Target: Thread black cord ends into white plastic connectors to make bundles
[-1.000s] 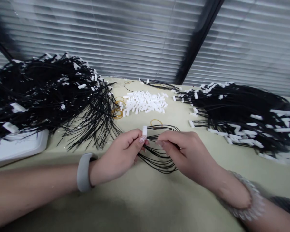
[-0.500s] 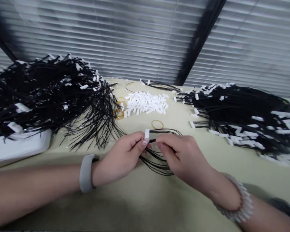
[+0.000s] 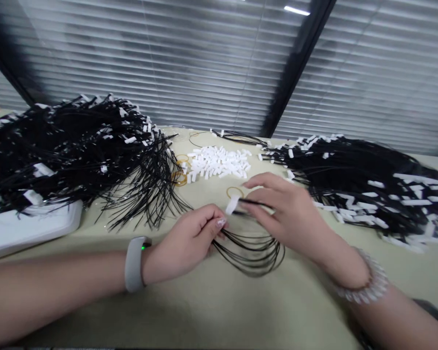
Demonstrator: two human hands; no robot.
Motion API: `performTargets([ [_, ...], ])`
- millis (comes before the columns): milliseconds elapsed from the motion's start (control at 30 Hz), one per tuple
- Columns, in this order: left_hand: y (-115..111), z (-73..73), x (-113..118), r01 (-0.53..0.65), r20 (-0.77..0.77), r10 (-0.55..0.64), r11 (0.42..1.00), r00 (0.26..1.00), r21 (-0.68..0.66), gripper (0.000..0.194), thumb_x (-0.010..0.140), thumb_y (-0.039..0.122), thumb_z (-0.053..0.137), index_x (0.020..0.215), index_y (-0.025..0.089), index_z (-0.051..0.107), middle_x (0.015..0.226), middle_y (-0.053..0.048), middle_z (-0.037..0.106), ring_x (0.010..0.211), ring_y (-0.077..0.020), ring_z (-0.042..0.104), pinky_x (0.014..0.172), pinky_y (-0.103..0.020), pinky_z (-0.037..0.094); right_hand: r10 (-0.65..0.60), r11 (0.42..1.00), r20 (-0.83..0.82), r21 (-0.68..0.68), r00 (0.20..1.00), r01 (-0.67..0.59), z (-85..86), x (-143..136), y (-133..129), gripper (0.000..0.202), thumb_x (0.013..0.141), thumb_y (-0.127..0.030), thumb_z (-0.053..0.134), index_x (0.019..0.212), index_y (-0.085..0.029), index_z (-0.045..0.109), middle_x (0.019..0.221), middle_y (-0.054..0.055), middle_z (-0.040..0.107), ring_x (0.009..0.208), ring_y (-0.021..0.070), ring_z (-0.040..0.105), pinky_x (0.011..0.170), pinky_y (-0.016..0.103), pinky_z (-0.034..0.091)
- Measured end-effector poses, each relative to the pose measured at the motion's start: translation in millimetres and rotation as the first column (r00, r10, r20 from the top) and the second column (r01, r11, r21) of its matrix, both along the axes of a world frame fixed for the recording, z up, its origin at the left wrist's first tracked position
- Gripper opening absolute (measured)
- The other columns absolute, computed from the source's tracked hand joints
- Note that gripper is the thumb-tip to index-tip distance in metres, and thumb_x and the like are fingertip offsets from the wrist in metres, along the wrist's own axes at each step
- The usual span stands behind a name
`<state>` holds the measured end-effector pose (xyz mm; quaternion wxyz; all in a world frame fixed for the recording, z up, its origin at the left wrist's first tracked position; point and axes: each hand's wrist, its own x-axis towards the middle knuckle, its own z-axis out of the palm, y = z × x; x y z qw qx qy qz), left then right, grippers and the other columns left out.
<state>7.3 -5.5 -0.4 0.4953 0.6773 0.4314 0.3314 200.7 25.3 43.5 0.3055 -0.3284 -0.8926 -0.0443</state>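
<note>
Near the middle of the view, my left hand (image 3: pixel 190 238) pinches a looped bundle of thin black cables (image 3: pixel 255 255), which curves out to its right. A white connector (image 3: pixel 232 204) stands just above the left fingertips, with black cable running from it to the right. My right hand (image 3: pixel 284 209) holds that cable close to the connector between thumb and fingers, the upper finger lifted off. Behind the connector lies a yellow rubber band (image 3: pixel 235 192) on the table.
Loose white connectors (image 3: pixel 219 162) lie in a pile at the centre back. Black cables (image 3: pixel 65 141) heap up at the left, over a white tray (image 3: pixel 54 226). More cables with white connectors (image 3: pixel 365 170) spread on the right. Rubber bands (image 3: pixel 179 178) lie beside the pile.
My right hand has moved up slightly and its upper fingers have spread. The white connector has shifted right, tilted, and come away from my left fingertips. The cable loop shows more fully.
</note>
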Motion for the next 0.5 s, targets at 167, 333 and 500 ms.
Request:
performTargets([
  [167,-9,2.4,-4,0.121,0.108,-0.126,0.991,0.986,0.054,0.008,0.084,0.026,0.041,0.08,0.019,0.041,0.07,0.001,0.049,0.056,-0.0096,0.046,0.05,-0.022,0.042,-0.167,0.771,-0.503,0.469,0.848,0.43,14.4,45,24,0.013,0.068,-0.012,0.064,0.074,-0.018,0.054,0.071,0.005,0.052,0.079,0.0186,0.053,0.075,0.034,0.042],
  [333,-11,11.8,-16,0.504,-0.107,-0.499,0.796,0.86,0.336,0.033,0.061,0.015,0.05,0.094,0.018,0.047,0.084,-0.004,0.053,0.067,-0.0146,0.051,0.062,-0.029,0.047,-0.362,0.852,-0.807,-0.083,0.466,0.517,22.1,92,56,0.047,0.061,-0.022,0.07,0.104,-0.018,0.052,0.093,0.009,0.055,0.051,0.0089,0.045,0.048,0.028,0.037],
  [500,-11,19.2,-15,0.66,-0.207,-0.649,0.6,0.732,0.453,0.037,0.057,0.025,0.048,0.093,0.017,0.05,0.106,-0.012,0.054,0.087,-0.0231,0.056,0.067,-0.029,0.05,-0.462,0.88,-0.818,-0.376,0.342,0.289,19.4,103,64,0.035,0.061,-0.026,0.071,0.091,-0.016,0.058,0.065,0.002,0.052,0.04,0.0068,0.037,0.037,0.026,0.027],
])
